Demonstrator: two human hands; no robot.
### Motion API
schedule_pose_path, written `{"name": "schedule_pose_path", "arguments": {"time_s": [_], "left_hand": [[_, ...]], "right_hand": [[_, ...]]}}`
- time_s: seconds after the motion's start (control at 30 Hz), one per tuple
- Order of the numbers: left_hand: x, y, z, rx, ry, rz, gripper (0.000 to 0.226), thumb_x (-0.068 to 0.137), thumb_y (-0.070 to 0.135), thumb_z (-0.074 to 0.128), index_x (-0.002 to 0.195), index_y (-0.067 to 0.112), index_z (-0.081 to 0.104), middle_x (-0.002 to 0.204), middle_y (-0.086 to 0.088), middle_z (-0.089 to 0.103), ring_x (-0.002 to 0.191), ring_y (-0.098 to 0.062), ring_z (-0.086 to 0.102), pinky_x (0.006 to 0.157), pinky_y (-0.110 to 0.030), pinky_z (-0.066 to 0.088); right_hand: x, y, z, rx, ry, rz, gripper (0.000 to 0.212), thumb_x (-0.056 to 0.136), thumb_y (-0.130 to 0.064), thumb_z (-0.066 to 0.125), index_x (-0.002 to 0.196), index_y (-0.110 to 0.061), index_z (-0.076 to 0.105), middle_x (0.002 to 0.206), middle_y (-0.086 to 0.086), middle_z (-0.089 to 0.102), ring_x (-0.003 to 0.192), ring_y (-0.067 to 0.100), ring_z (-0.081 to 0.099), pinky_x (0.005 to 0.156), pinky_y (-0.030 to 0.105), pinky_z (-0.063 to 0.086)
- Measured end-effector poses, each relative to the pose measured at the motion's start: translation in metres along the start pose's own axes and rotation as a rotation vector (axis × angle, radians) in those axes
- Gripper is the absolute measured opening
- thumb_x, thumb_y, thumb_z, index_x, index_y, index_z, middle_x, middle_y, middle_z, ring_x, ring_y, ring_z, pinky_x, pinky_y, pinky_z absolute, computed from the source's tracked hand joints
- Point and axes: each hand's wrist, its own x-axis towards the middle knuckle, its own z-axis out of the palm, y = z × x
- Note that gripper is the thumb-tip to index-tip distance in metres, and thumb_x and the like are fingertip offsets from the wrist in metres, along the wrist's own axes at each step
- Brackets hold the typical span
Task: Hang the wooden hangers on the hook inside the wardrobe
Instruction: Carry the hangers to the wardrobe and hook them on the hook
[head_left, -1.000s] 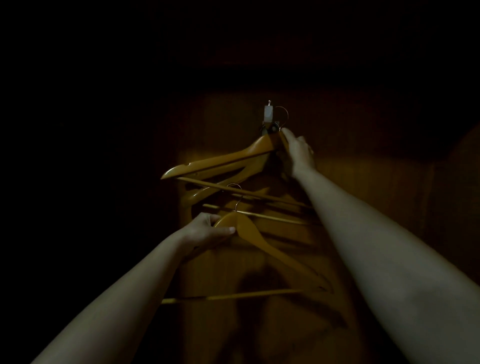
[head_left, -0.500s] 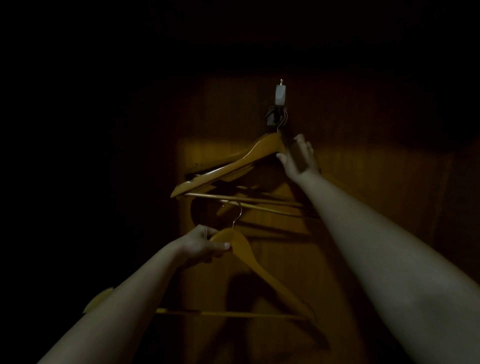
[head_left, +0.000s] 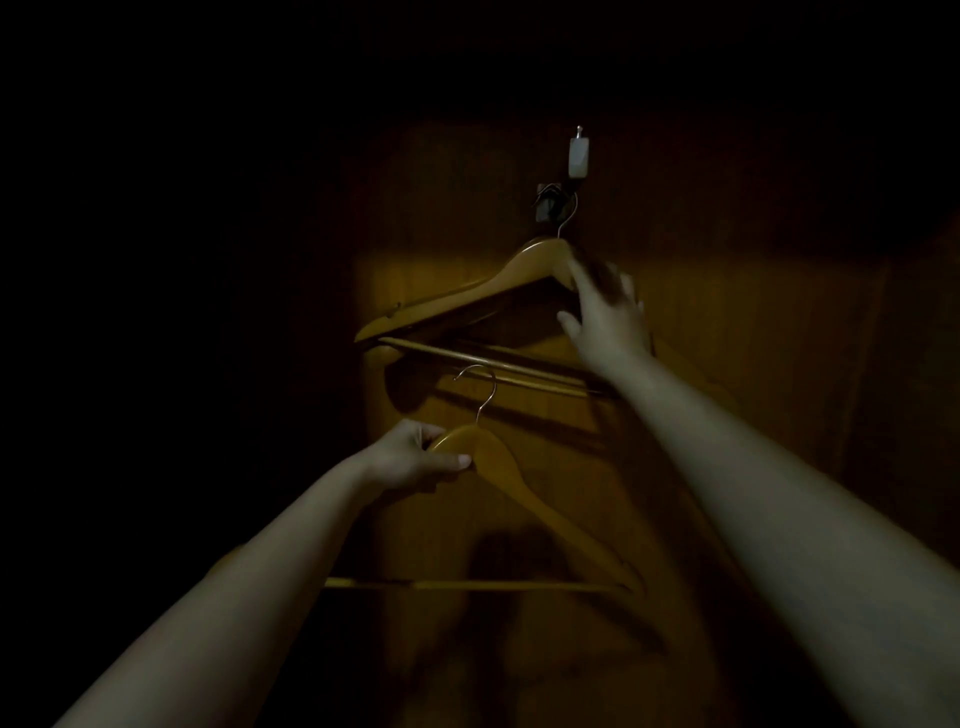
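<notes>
A small hook (head_left: 551, 201) sits high on the dim wooden back wall of the wardrobe (head_left: 727, 338), under a pale fitting. A wooden hanger (head_left: 467, 293) hangs from it by its wire hook, with at least one more hanger partly hidden behind it. My right hand (head_left: 605, 317) is blurred, fingers spread, by the right shoulder of that hanger; whether it touches is unclear. My left hand (head_left: 415, 457) grips the neck of another wooden hanger (head_left: 540, 512), held lower with its metal hook pointing up.
The wardrobe is very dark; only a band of the back wall is lit. The left side and top of the view are black. Shadows of my arms and the hangers fall on the wall below.
My right hand has let go of the hung hanger and drawn back slightly, fingers spread. The hung hangers have settled on the hook. My left hand keeps its hanger in about the same place.
</notes>
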Motion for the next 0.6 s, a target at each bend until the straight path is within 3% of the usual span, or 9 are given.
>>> {"name": "schedule_pose_path", "arguments": {"time_s": [0.13,0.23,0.33,0.47,0.6], "left_hand": [[-0.015,0.017,-0.004,-0.017,-0.004,0.078,0.010,0.087,0.020,0.062,0.095,0.015,0.064,0.086,-0.003,0.062,0.073,-0.010,0.058,0.059,-0.017,0.046],[-0.023,0.032,-0.001,0.000,0.003,0.123,0.012,0.086,0.022,0.062,0.097,0.017,0.065,0.088,-0.001,0.063,0.076,-0.009,0.060,0.061,-0.018,0.048],[-0.028,0.051,0.003,0.003,-0.032,0.166,0.012,0.086,0.023,0.062,0.097,0.019,0.064,0.090,0.000,0.064,0.078,-0.009,0.060,0.064,-0.020,0.048],[-0.030,0.081,0.010,0.003,-0.087,0.244,0.019,0.086,0.025,0.062,0.105,0.023,0.064,0.098,0.003,0.065,0.087,-0.010,0.063,0.070,-0.023,0.051],[-0.026,0.106,0.020,0.008,-0.121,0.295,0.028,0.087,0.027,0.060,0.113,0.018,0.061,0.101,0.001,0.065,0.086,-0.010,0.064,0.064,-0.019,0.050]], "right_hand": [[-0.053,0.002,0.000,0.115,-0.163,-0.101,0.047,0.093,-0.030,0.050,0.138,-0.021,0.040,0.143,0.005,0.039,0.134,0.025,0.033,0.109,0.042,0.032],[-0.090,0.000,-0.007,0.240,-0.342,-0.182,0.054,0.091,-0.034,0.054,0.141,-0.024,0.036,0.144,-0.001,0.038,0.134,0.018,0.035,0.110,0.037,0.033],[-0.113,-0.005,-0.018,0.215,-0.391,-0.205,0.070,0.087,-0.033,0.061,0.146,-0.028,0.024,0.150,-0.005,0.029,0.138,0.016,0.028,0.109,0.031,0.029],[-0.120,-0.006,-0.026,0.200,-0.287,-0.244,0.085,0.082,-0.030,0.068,0.148,-0.032,0.013,0.149,-0.006,0.028,0.135,0.016,0.033,0.109,0.036,0.035],[-0.116,0.004,-0.038,0.299,-0.139,-0.260,0.083,0.083,-0.019,0.068,0.147,-0.028,0.016,0.145,-0.002,0.034,0.128,0.011,0.038,0.101,0.017,0.033]]}}
